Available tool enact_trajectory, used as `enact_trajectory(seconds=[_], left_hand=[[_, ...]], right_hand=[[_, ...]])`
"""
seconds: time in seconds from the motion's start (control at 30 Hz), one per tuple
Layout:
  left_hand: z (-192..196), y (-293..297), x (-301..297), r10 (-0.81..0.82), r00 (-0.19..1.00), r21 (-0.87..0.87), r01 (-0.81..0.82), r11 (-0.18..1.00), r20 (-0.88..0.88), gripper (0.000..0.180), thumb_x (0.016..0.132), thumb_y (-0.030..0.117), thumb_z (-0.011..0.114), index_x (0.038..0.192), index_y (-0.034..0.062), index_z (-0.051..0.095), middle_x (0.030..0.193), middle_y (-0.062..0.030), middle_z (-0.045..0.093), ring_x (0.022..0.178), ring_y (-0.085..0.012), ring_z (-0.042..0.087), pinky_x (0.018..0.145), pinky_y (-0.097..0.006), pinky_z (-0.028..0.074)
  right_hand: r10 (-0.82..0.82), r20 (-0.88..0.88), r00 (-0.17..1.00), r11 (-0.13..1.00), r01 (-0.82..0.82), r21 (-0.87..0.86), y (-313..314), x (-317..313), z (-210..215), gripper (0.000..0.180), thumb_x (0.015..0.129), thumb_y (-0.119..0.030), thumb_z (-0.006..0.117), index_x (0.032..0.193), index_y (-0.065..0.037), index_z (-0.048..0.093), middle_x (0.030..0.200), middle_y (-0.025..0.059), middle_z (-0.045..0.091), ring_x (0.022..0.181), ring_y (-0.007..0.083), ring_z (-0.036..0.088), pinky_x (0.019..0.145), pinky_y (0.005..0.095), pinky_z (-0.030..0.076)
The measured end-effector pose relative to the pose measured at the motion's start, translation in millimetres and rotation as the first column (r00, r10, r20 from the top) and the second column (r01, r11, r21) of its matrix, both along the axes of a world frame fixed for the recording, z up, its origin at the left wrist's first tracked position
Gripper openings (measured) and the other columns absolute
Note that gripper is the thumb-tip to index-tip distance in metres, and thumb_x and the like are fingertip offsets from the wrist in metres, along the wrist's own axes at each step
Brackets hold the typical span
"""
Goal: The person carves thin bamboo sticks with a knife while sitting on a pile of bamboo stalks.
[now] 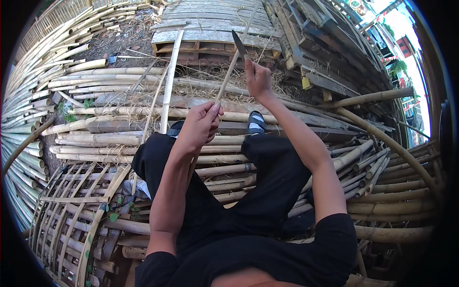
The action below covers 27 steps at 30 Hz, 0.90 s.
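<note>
Gripping bamboo strip [228, 76], left hand [200, 125], right hand [258, 79] raising knife [238, 44]

- Bamboo strip [228, 76], in the left hand [201, 125]: showing pale tan, unpatterned.
- Knife blade [238, 44], rising from the right hand [258, 79]: appearing dark grey.
- Trousers [267, 191] and shirt sleeves [334, 239]: showing plain black.
- Shoe [256, 122]: showing black crossed by light grey stripes.
- Bamboo poles [91, 138]: ranging from pale yellow to straw, ringed by darker nodes.
- Woven bamboo frame [71, 210]: forming a yellow-brown lattice, dotted with small green leaves.
- Wooden pallet [215, 28]: showing weathered grey planks over brown.
- Distant building [406, 45]: showing red.
</note>
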<state>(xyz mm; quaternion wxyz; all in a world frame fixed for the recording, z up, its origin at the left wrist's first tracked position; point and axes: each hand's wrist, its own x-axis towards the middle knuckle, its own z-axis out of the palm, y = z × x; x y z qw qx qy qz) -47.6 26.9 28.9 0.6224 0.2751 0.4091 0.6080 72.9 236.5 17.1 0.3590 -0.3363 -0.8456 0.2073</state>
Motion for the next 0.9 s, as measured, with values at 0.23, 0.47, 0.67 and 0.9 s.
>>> enact_trajectory(seconds=[0.23,0.47,0.67,0.9], left_hand=[[0,-1,-3,0.023,1.000,-0.002,-0.023,1.000,-0.008,0.019,0.104,0.021,0.041,0.095,0.0067,0.049,0.054,0.0094,0.028,0.039,-0.0012,0.021,0.034,-0.019,0.017],[-3,-1,-8,0.052,0.997,-0.033,-0.054,0.998,-0.061,0.019,0.104,0.021,0.041,0.094,0.0076,0.049,0.053,0.0094,0.029,0.039,-0.0012,0.021,0.034,-0.019,0.017],[-3,-2,-8,0.057,0.997,-0.037,-0.059,0.998,-0.058,0.020,0.104,0.020,0.041,0.095,0.0045,0.049,0.054,0.0085,0.031,0.041,-0.0016,0.024,0.035,-0.020,0.018],[-22,7,-4,0.237,0.801,-0.036,-0.306,0.951,-0.550,0.025,0.099,0.017,0.047,0.088,-0.0015,0.060,0.056,-0.0041,0.048,0.050,-0.0115,0.044,0.049,-0.030,0.037]], right_hand=[[0.096,-0.002,0.995,0.994,-0.096,0.057,-1,-2,-8,0.038,0.100,-0.031,0.049,0.078,-0.003,0.061,0.057,0.0175,0.053,0.054,0.0389,0.055,0.049,0.0415,0.041],[0.185,0.004,0.983,0.970,-0.183,0.160,-16,-5,-7,0.039,0.099,-0.031,0.050,0.076,-0.003,0.062,0.056,0.0187,0.053,0.054,0.0393,0.056,0.047,0.0413,0.041],[0.243,0.004,0.970,0.958,-0.241,0.155,-30,0,-15,0.040,0.100,-0.032,0.049,0.077,-0.002,0.062,0.057,0.0194,0.053,0.054,0.0401,0.055,0.047,0.0427,0.040],[0.111,0.218,0.970,0.992,-0.122,0.039,-30,-2,1,0.044,0.098,-0.039,0.049,0.079,-0.003,0.065,0.062,0.0220,0.057,0.060,0.0430,0.057,0.052,0.0475,0.043]])
